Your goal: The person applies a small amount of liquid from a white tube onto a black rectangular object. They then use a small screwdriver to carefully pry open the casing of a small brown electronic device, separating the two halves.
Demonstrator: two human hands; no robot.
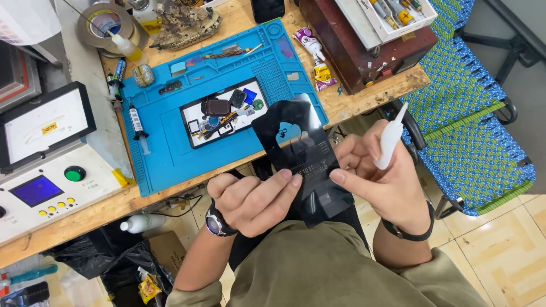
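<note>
We worked at a wooden bench (85,213) where a white machine (48,187) with a blue screen stood far left, beside a blue repair mat (170,153) carrying an opened phone (222,113). Below the mat, over our lap, our left hand (250,199) pinched the black screen protector sheet (304,159) with curled fingers. Our right hand (381,176) gripped its other edge by the thumb and held a white dropper bottle (389,139).
</note>
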